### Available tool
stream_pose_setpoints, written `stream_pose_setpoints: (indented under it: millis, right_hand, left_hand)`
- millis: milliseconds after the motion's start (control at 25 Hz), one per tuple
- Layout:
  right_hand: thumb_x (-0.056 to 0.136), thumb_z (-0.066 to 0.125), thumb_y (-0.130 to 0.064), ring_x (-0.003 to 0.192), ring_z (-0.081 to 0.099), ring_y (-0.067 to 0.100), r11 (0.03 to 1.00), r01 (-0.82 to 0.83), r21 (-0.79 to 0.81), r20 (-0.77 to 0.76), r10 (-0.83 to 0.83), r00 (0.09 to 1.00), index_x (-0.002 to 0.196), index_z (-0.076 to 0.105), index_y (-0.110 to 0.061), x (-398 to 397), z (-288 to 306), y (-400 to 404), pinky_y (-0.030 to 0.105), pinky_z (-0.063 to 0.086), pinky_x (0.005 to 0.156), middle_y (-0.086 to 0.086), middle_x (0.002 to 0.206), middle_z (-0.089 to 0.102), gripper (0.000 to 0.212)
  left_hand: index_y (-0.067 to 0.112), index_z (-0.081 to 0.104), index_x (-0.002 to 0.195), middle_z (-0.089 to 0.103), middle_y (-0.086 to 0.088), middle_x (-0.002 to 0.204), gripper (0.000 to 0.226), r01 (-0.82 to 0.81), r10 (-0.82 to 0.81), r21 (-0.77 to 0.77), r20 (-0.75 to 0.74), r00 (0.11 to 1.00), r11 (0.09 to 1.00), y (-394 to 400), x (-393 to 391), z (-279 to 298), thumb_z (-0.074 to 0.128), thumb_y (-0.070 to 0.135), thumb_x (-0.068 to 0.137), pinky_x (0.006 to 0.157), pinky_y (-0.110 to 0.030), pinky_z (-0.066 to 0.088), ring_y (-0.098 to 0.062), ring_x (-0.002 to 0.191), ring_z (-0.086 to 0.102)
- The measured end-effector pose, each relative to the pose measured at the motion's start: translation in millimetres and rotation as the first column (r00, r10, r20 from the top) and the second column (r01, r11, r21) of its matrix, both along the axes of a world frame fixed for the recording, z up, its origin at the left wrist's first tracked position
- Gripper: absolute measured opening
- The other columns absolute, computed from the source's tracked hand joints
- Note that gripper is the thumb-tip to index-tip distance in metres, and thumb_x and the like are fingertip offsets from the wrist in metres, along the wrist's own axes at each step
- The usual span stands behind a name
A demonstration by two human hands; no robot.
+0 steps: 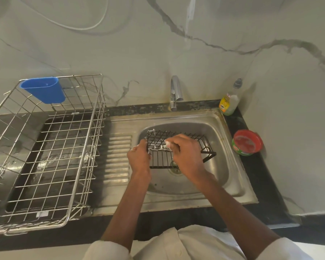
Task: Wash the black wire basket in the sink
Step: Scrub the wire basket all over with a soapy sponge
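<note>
The black wire basket [199, 140] is held over the steel sink [221, 166], tilted, with white suds on its near left rim. My left hand [139, 156] grips the basket's left edge. My right hand [186, 154] presses a small white soapy scrubber [167, 143] against the wires at the basket's front rim. The drain [174, 170] shows partly beneath the basket.
A large steel dish rack [45, 151] with a blue cup holder [43, 89] stands on the left drainboard. The tap [175, 92] rises behind the sink, with no water visible. A dish soap bottle [230, 100] and a red soap tub [247, 142] sit at the right.
</note>
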State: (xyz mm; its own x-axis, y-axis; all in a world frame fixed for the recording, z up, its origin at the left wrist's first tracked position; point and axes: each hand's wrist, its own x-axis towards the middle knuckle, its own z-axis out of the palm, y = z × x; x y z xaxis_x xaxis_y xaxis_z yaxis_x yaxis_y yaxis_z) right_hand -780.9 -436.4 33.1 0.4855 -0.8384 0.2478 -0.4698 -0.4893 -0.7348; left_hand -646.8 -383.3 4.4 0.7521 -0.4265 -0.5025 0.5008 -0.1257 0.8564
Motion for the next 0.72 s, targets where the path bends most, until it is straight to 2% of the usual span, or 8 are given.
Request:
stream_pose_setpoints:
  millis: [80,160,200,280,320,400,560,720]
  right_hand:
    - [0.092,0.072,-0.011,0.086,0.068,0.006,0.997,0.042,0.066,-0.054,-0.038,0.998,0.102,0.08,-0.018,-1,7,-6,0.02,0.053,0.082,-0.004,0.097,0.075,0.015]
    - [0.093,0.072,-0.009,0.083,0.071,0.004,0.962,0.149,0.23,0.042,-0.163,0.986,0.103,0.08,-0.017,-5,15,-14,0.021,0.058,0.078,-0.003,0.099,0.078,0.016]
    - [0.094,0.07,-0.007,0.081,0.074,0.006,0.889,0.186,0.419,0.165,-0.276,0.947,0.107,0.079,-0.014,-8,20,-18,0.021,0.06,0.075,0.0,0.103,0.078,0.017]
    - [0.097,0.066,-0.003,0.081,0.077,0.015,0.625,0.041,0.78,0.35,-0.489,0.799,0.109,0.076,-0.008,-13,31,-25,0.023,0.063,0.071,0.006,0.109,0.077,0.016]
    - [0.098,0.064,-0.002,0.083,0.078,0.02,0.533,-0.041,0.845,0.372,-0.531,0.761,0.106,0.075,-0.006,-15,33,-27,0.025,0.063,0.071,0.007,0.11,0.076,0.014]
    - [0.1,0.062,-0.006,0.087,0.078,0.025,0.456,-0.103,0.884,0.362,-0.528,0.769,0.102,0.074,-0.005,-13,34,-22,0.027,0.064,0.073,0.012,0.11,0.076,0.012]
    - [0.09,0.07,0.004,0.106,0.073,0.023,0.508,-0.152,0.848,0.392,-0.407,0.825,0.107,0.073,-0.007,-12,41,-17,0.031,0.059,0.094,0.01,0.111,0.075,0.021]
    - [0.087,0.074,0.005,0.082,0.072,0.001,0.702,0.004,0.712,0.25,-0.258,0.933,0.114,0.074,-0.008,-9,41,-12,0.009,0.054,0.068,-0.001,0.097,0.076,0.03]
  left_hand:
    - [0.014,0.062,0.082,0.049,-0.006,0.082,0.014,0.038,-0.038,-0.006,0.031,0.999,0.999,0,-1,1,0.07,0.025,0.081,0.055,-0.033,0.034,-0.02,0.063,0.038]
    - [0.016,0.062,0.09,0.05,-0.006,0.086,0.017,0.061,-0.06,-0.015,0.048,0.997,0.998,1,0,0,0.071,0.027,0.08,0.054,-0.032,0.032,-0.018,0.059,0.036]
    - [0.016,0.062,0.091,0.049,-0.005,0.085,0.016,0.07,-0.069,-0.015,0.056,0.996,0.997,1,1,-1,0.071,0.026,0.083,0.054,-0.031,0.032,-0.017,0.059,0.035]
    - [0.015,0.062,0.091,0.048,-0.006,0.082,0.019,0.093,-0.092,-0.013,0.068,0.993,0.996,0,2,-3,0.071,0.029,0.081,0.053,-0.031,0.03,-0.016,0.059,0.035]
    - [0.015,0.063,0.09,0.047,-0.006,0.081,0.022,0.103,-0.102,-0.013,0.07,0.992,0.995,-1,1,-4,0.071,0.031,0.078,0.054,-0.031,0.029,-0.016,0.059,0.034]
    - [0.016,0.064,0.09,0.049,-0.006,0.083,0.025,0.111,-0.109,-0.016,0.074,0.991,0.994,-2,-2,-3,0.071,0.033,0.075,0.054,-0.032,0.028,-0.016,0.06,0.035]
    - [0.017,0.066,0.09,0.054,-0.005,0.086,0.031,0.119,-0.118,-0.009,0.071,0.991,0.993,-5,-3,-4,0.072,0.04,0.07,0.058,-0.033,0.034,-0.024,0.07,0.04]
    - [0.013,0.068,0.087,0.057,-0.009,0.084,0.026,0.138,-0.137,-0.012,0.07,0.988,0.99,-5,-5,-3,0.071,0.036,0.075,0.062,-0.036,0.037,-0.025,0.077,0.044]
